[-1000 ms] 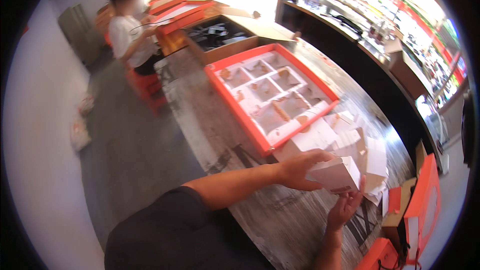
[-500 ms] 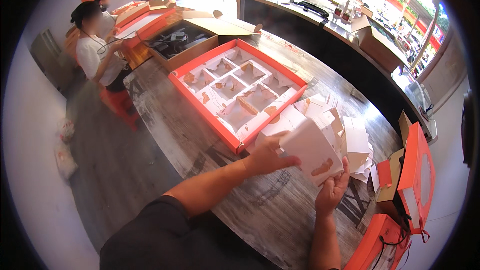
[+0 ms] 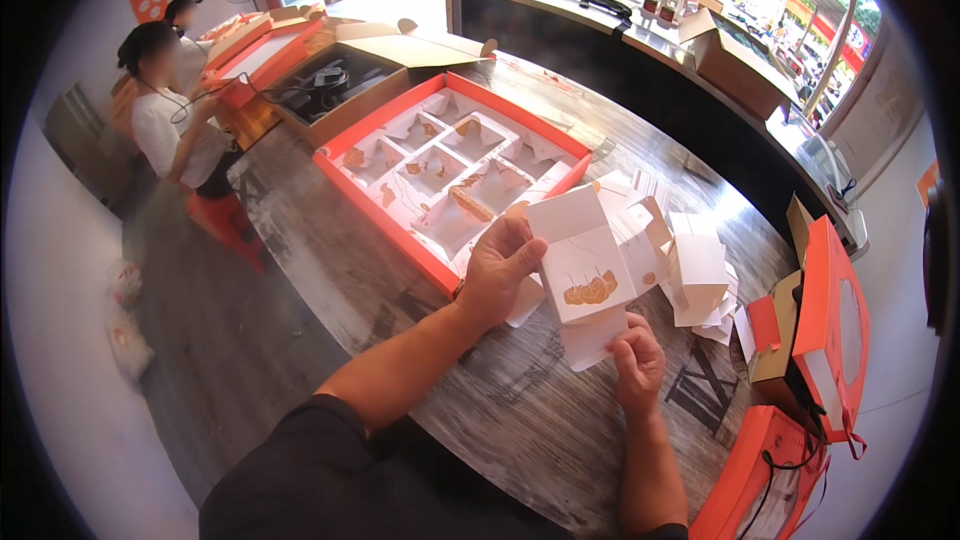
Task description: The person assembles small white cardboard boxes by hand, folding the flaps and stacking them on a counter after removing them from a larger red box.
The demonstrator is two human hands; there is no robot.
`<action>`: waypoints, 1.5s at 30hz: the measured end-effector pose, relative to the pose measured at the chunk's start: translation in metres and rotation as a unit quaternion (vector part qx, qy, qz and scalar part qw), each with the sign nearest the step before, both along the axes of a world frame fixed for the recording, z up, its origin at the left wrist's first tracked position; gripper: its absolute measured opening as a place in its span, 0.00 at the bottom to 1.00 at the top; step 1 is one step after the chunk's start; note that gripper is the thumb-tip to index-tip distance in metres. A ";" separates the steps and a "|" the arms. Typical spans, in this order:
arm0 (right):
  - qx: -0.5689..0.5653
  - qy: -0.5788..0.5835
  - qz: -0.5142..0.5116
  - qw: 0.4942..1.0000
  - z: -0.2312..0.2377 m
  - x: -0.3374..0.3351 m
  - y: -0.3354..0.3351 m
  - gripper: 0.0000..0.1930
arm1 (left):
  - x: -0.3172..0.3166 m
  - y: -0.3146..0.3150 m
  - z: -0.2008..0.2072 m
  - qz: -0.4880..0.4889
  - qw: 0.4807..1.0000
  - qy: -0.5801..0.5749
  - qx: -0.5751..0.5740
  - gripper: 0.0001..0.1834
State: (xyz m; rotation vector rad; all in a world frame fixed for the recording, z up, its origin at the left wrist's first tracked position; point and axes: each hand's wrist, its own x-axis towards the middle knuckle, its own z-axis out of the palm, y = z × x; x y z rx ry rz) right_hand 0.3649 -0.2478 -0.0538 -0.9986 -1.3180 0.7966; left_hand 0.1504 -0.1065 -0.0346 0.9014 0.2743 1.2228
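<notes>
A white folded card piece [image 3: 588,250] with a gold-brown print is held up above the table between my two hands. My left hand [image 3: 500,268] pinches its left edge between thumb and fingers. At its lower right flap, my right hand [image 3: 638,360] grips with thumb and fingertips. Just beyond my left hand lies a shallow red box [image 3: 400,237] fitted with several white printed dividers that form square compartments. Right of the card piece, loose white card pieces [image 3: 697,265] lie in a heap, some folded, some flat.
An open cardboard box [image 3: 330,120] with dark contents and a cable stands beyond the red box. Red packages [image 3: 835,320] crowd the table's right end. Two people [image 3: 165,115] work at far left. A black-fronted counter [image 3: 620,70] runs behind the grey wooden table [image 3: 330,280].
The card piece has turned in my hands, so its printed panel faces up with a flap hanging below. My left hand has shifted from its lower side to its left edge. The view has swung slightly.
</notes>
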 end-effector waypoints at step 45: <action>0.023 0.018 -0.259 0.965 0.002 -0.015 -0.001 0.11 | 0.017 -0.035 0.000 -0.038 0.964 0.206 0.162 0.50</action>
